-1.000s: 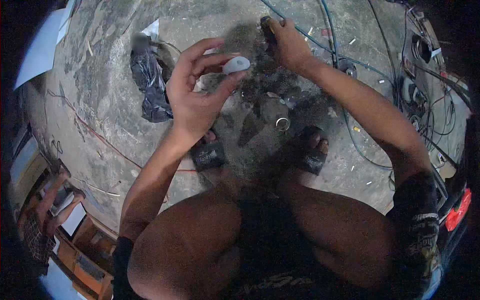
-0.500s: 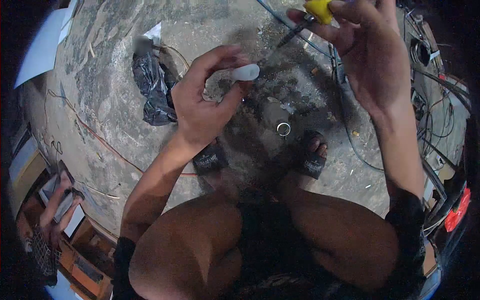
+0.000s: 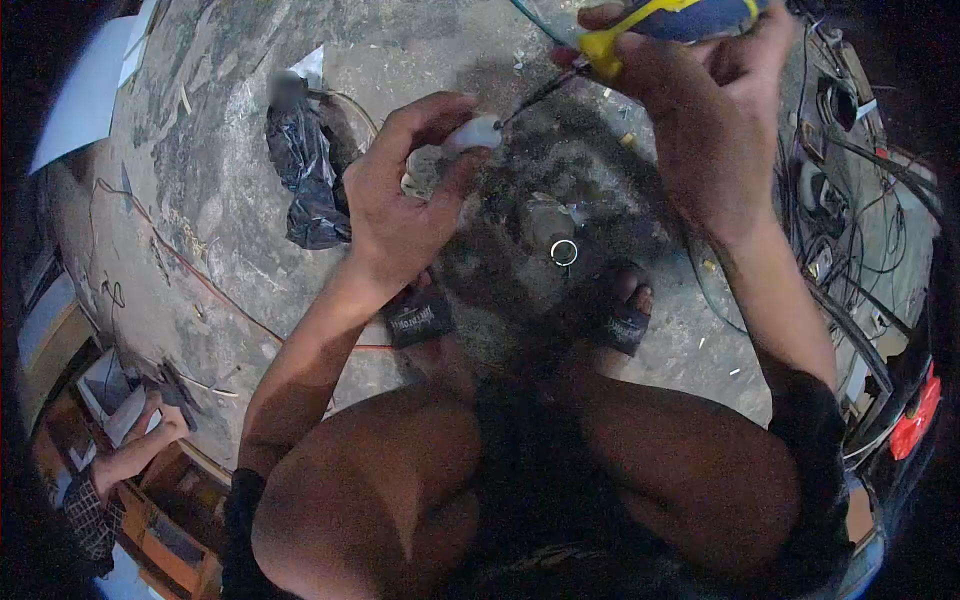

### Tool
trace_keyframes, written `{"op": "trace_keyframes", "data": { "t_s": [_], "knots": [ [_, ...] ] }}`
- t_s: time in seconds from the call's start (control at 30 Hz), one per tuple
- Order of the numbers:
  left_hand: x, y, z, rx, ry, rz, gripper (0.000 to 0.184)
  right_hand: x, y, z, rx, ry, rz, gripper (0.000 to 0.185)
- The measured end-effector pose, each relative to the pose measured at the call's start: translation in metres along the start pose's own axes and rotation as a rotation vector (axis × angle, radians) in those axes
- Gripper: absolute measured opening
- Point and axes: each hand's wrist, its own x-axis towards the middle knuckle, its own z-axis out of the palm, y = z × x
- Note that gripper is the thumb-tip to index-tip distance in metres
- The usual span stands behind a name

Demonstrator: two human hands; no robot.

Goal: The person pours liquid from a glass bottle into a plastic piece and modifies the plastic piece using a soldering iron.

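Note:
My left hand [image 3: 395,195] pinches a small white plastic piece [image 3: 470,134], roughly cylindrical, between thumb and fingers. From the upper right, my right hand [image 3: 705,130] grips a soldering iron [image 3: 690,18] by its yellow-and-blue handle. Its dark, thin shaft slants down to the left. The tip meets the end of the white piece, where a small dark spot shows; whether it goes inside I cannot tell. On the floor below the hands lies a shiny ring [image 3: 564,252].
A crumpled black plastic bag [image 3: 310,185] lies left of my left hand. Tangled black cables [image 3: 860,200] run along the right side, near a red object [image 3: 915,415]. Another person's leg [image 3: 135,450] shows at lower left beside wooden boxes [image 3: 165,535]. My sandalled feet rest on the stained concrete.
The soldering iron has come down and left, its tip now at the white piece. My left hand has tilted the piece slightly. The other person's leg has shifted.

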Motion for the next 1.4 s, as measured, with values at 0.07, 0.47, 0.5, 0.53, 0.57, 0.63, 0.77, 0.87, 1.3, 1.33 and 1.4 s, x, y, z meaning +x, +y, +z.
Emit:
{"op": "trace_keyframes", "data": {
  "t_s": [0.07,0.47,0.5,0.53,0.57,0.63,0.77,0.87,1.3,1.33,1.4],
  "knots": [
    [-0.002,-0.003,-0.004,0.001,-0.031,-0.014,0.047,0.0,-0.002,0.001,0.023,0.018,0.092,0.072],
    [0.01,0.003,-0.004,-0.089,-0.127,-0.079,0.035,-0.02,0.036,-0.002,-0.179,-0.023,-0.046,0.057],
    [0.01,0.002,-0.002,-0.182,-0.13,-0.159,0.034,-0.028,0.051,0.002,-0.147,-0.029,-0.056,0.058],
    [0.011,0.0,-0.002,-0.174,-0.189,-0.178,0.034,-0.033,0.059,0.004,-0.116,-0.035,-0.064,0.059],
    [0.011,-0.001,-0.001,-0.167,-0.247,-0.198,0.033,-0.033,0.061,0.003,-0.091,-0.015,-0.024,0.058],
    [0.008,-0.003,0.002,-0.28,-0.349,-0.302,0.036,-0.032,0.063,-0.003,-0.041,0.027,0.053,0.056],
    [-0.005,-0.008,0.023,-0.405,-0.422,-0.319,0.041,-0.031,0.064,-0.009,-0.039,-0.219,0.094,0.05],
    [-0.012,-0.015,0.044,-0.135,-0.33,-0.294,0.038,-0.036,0.067,0.005,0.388,-0.091,0.309,0.04],
    [0.006,0.019,0.067,-0.188,-0.171,-0.213,0.027,0.013,0.019,0.005,0.502,-0.221,0.53,0.028],
    [0.006,0.022,0.067,-0.216,-0.16,-0.263,0.03,0.013,0.016,0.009,0.431,-0.204,0.521,0.028],
    [0.01,0.026,0.066,-0.244,-0.177,-0.44,0.04,0.012,0.017,0.008,0.638,-0.156,0.503,0.025]
  ]
}}
